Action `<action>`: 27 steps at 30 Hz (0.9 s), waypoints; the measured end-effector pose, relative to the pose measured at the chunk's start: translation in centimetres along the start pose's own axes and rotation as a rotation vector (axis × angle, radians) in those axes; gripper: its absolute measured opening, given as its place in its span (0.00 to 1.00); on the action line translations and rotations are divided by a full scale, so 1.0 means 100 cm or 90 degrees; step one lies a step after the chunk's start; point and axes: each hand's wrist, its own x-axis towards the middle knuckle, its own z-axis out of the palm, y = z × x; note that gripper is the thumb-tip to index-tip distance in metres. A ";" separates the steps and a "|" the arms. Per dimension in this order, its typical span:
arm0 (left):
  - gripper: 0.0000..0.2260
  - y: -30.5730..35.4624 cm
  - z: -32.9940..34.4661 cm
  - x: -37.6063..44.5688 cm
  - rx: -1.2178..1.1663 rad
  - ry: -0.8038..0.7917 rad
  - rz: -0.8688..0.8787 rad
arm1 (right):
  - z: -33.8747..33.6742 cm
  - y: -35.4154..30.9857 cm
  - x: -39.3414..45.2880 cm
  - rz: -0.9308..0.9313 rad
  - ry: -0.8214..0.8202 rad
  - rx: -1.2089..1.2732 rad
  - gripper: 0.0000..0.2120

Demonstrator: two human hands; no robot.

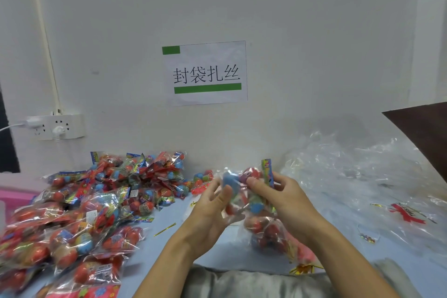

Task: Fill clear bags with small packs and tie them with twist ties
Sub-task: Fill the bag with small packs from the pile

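While held between both, clear bag [256, 210] gripped: left hand [212, 203] half-curled; right hand [278, 191] pinching.

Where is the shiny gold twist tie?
The gold twist tie lies loose on the blue table, left of the left hand, beside the pile of filled bags.

a: what's in the hands?
b: the left hand [212, 203] and right hand [278, 191] grip a clear bag [263, 227] of small packs.
a: and the table [167, 215]?
b: filled bags [79, 206] piled left, a twist tie [164, 229] beside them.
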 end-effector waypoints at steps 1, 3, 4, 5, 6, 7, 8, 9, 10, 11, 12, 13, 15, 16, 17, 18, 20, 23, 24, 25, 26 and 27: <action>0.45 -0.001 -0.001 0.001 0.014 0.016 0.003 | -0.003 0.000 0.002 -0.002 0.032 0.020 0.21; 0.45 -0.005 -0.001 0.003 0.023 0.075 -0.001 | -0.010 -0.002 0.008 0.000 0.102 0.074 0.22; 0.43 -0.008 -0.001 0.004 0.053 0.112 -0.001 | -0.014 -0.003 0.010 0.005 0.131 0.107 0.23; 0.39 -0.013 -0.001 0.005 0.124 0.141 0.000 | -0.017 -0.004 0.012 0.011 0.155 0.140 0.23; 0.34 -0.018 -0.002 0.007 0.244 0.165 0.001 | -0.020 -0.004 0.014 0.017 0.176 0.170 0.20; 0.30 -0.025 -0.003 0.008 0.372 0.172 0.005 | -0.022 -0.004 0.015 0.021 0.193 0.193 0.17; 0.28 -0.032 -0.005 0.009 0.476 0.158 0.006 | -0.024 -0.003 0.016 0.024 0.204 0.207 0.14; 0.29 -0.039 -0.006 0.011 0.544 0.131 -0.002 | -0.024 -0.002 0.017 0.025 0.210 0.214 0.12; 0.29 -0.046 -0.007 0.012 0.580 0.101 -0.021 | -0.024 -0.001 0.018 0.025 0.213 0.217 0.11; 0.28 -0.051 -0.008 0.013 0.604 0.081 -0.039 | -0.024 -0.001 0.018 0.023 0.215 0.218 0.11; 0.25 -0.054 -0.009 0.014 0.627 0.073 -0.051 | -0.024 -0.001 0.018 0.021 0.216 0.220 0.11; 0.20 -0.055 -0.011 0.015 0.645 0.079 -0.053 | -0.024 -0.001 0.018 0.019 0.218 0.222 0.11; 0.11 -0.055 -0.017 0.017 0.652 0.109 -0.040 | -0.025 -0.001 0.018 0.015 0.222 0.229 0.11; 0.08 -0.053 -0.020 0.017 0.645 0.126 -0.035 | -0.025 -0.001 0.019 0.014 0.224 0.234 0.12; 0.07 -0.052 -0.023 0.017 0.641 0.147 -0.032 | -0.026 -0.002 0.018 0.013 0.226 0.241 0.12; 0.06 -0.049 -0.026 0.016 0.642 0.174 -0.032 | -0.027 -0.002 0.018 0.012 0.228 0.248 0.12; 0.07 -0.043 -0.032 0.014 0.651 0.253 -0.038 | -0.029 -0.003 0.018 0.009 0.233 0.258 0.11; 0.11 -0.031 -0.045 0.009 0.668 0.422 -0.084 | -0.032 -0.004 0.018 0.004 0.247 0.268 0.10; 0.11 -0.027 -0.050 0.007 0.677 0.474 -0.107 | -0.033 -0.003 0.018 0.004 0.252 0.267 0.10; 0.10 -0.024 -0.054 0.005 0.684 0.515 -0.125 | -0.034 -0.003 0.018 0.004 0.259 0.262 0.10; 0.10 -0.021 -0.057 0.003 0.691 0.542 -0.136 | -0.035 -0.002 0.018 0.004 0.265 0.256 0.10; 0.13 -0.018 -0.058 0.002 0.703 0.557 -0.143 | -0.035 -0.001 0.019 0.006 0.271 0.248 0.11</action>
